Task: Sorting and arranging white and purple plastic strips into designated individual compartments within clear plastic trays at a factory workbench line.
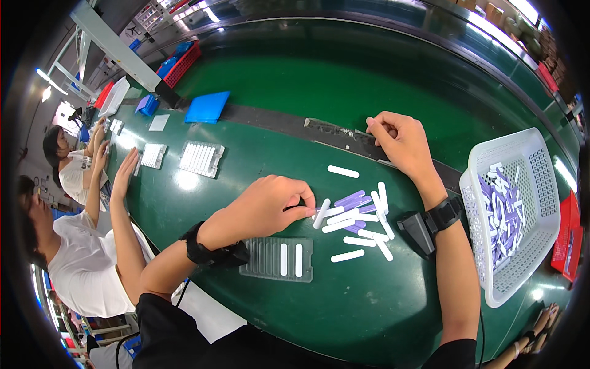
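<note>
My left hand (270, 206) is closed in a pinch, thumb and forefinger at a white rounded stick (322, 214) on the left edge of a loose pile. The pile mixes white sticks (347, 255) and purple sticks (351, 200) on the green tabletop. Just below my left wrist lies a clear ribbed plastic tray (264, 258), with two white sticks upright in its right-hand slots. Beyond the pile, my right hand (402, 141) hovers near the dark strip at the table's far edge. Its fingers are curled in; whatever they may hold is hidden.
A white perforated basket (538, 184) of purple and white sticks stands at right, a red bin (568, 240) beside it. Filled trays (201, 158), a blue folder-like piece (208, 107) and two co-workers (86, 264) are at left. A green belt (295, 74) runs behind the dark strip.
</note>
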A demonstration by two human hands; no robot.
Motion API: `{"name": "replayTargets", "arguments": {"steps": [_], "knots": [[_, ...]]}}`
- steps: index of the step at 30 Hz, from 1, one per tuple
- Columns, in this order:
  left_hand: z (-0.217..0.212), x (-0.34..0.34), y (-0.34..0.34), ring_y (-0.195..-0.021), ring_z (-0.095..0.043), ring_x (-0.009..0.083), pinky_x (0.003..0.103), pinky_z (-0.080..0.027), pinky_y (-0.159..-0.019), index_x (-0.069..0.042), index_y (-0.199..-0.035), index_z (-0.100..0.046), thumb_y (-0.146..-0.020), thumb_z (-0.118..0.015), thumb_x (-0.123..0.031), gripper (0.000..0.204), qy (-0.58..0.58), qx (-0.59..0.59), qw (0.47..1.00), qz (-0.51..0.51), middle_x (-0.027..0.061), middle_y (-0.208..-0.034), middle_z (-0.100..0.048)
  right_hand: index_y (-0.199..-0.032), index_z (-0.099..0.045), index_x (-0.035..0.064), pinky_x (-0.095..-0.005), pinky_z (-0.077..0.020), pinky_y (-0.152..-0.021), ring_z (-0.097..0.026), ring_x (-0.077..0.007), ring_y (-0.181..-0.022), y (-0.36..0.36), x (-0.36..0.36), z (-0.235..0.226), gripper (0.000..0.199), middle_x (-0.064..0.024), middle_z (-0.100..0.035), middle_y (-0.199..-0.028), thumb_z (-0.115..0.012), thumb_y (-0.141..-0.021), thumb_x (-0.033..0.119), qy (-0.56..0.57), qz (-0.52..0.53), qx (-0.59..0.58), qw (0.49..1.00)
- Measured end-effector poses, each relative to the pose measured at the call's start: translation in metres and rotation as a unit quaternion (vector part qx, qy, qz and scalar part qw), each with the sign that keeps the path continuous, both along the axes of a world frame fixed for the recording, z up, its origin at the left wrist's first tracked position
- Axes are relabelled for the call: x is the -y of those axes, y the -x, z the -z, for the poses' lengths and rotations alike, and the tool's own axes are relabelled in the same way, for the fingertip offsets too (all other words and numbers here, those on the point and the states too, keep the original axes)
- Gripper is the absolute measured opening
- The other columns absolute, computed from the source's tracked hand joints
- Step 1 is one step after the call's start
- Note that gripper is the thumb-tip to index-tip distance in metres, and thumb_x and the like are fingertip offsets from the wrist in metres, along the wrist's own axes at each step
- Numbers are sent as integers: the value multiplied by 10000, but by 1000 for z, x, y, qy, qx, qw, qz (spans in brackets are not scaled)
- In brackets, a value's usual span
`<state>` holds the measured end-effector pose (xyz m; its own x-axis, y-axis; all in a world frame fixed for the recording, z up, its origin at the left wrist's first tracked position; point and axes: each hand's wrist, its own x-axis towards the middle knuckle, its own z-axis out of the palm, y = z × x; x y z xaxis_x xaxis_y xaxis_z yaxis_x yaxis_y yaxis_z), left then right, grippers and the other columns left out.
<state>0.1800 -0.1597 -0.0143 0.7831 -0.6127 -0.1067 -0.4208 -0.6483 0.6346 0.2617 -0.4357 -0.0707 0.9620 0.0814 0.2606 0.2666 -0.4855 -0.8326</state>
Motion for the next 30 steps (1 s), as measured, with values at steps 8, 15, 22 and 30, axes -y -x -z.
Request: {"name": "replayTargets", "arguments": {"steps": [8, 15, 22, 30], "knots": [[5, -9, 16, -559, -456, 220, 381, -358, -547, -66, -985, -703, -901, -767, -123, 119, 10, 113, 991, -68, 43, -641, -480, -784, -690, 17, -308, -367, -535, -463, -104, -490, 0, 0, -2, 297, -24, -555, -554, -677, -970, 248, 11, 1, 0, 1000], [10, -13, 26, -699, -642, 319, 403, -483, -626, -76, -1047, -694, -921, -717, -111, 133, -25, 164, 984, -69, 96, -844, -704, -804, -709, 20, -297, -387, -544, -500, -95, -501, 2, 1, -4, 298, -13, -592, -567, -669, -978, 259, 12, 2, -10, 1000], [6, -21, 21, -725, -654, 333, 413, -487, -635, -84, -1064, -695, -941, -707, -130, 132, -38, 137, 989, -41, 114, -879, -714, -806, -716, 24, -296, -400, -549, -533, -99, -506, 3, 0, -6, 306, -21, -624, -583, -663, -981, 269, 20, 1, -7, 1000], [-2, -28, 9, -524, -558, 261, 371, -379, -511, -116, -1048, -705, -938, -749, -171, 130, -42, 92, 995, 7, 70, -612, -581, -805, -715, 23, -291, -404, -550, -540, -97, -509, 1, 2, -4, 308, -21, -629, -586, -661, -983, 268, 19, -2, -1, 1000]]}}
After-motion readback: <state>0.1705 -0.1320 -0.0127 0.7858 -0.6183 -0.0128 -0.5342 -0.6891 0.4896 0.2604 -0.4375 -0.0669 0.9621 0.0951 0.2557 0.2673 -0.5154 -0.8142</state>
